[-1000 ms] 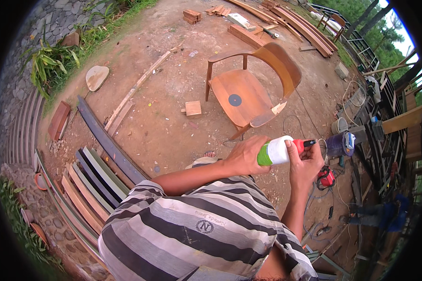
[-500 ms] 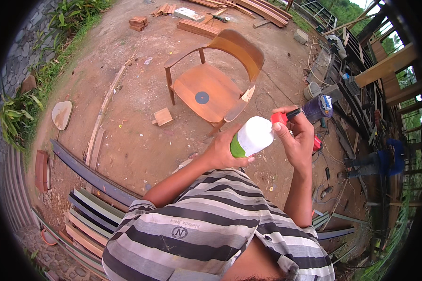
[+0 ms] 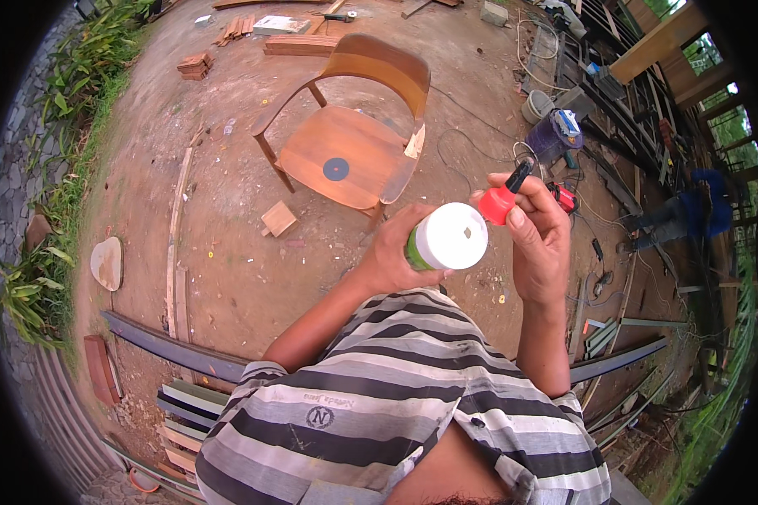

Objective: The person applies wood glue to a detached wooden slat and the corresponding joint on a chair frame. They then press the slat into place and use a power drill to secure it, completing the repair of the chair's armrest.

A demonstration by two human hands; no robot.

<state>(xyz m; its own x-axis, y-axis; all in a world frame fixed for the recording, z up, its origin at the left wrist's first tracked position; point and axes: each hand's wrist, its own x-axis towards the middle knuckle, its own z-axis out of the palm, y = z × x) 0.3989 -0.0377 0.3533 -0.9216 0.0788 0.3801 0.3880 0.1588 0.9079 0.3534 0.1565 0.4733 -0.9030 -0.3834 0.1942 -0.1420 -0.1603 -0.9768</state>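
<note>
My left hand is closed round a white bottle with a green label, its flat white top tilted up toward me, a small opening in it. Just right of it, my right hand pinches a red cap with a black tip, held apart from the bottle. Beyond my hands stands a wooden armchair with a black disc lying on its seat and a pale patch on the right arm. A small wooden block lies on the dirt beside the chair.
Stacked boards lie at the back. A purple bucket, a red power tool, cords and metal lengths crowd the right, where a person in blue is working. Long planks and metal strips lie at lower left; plants border the left.
The red cap has come away from the bottle in my right hand, and the bottle has turned top-up toward me. My view has shifted, moving the chair leftward and up in the picture.
</note>
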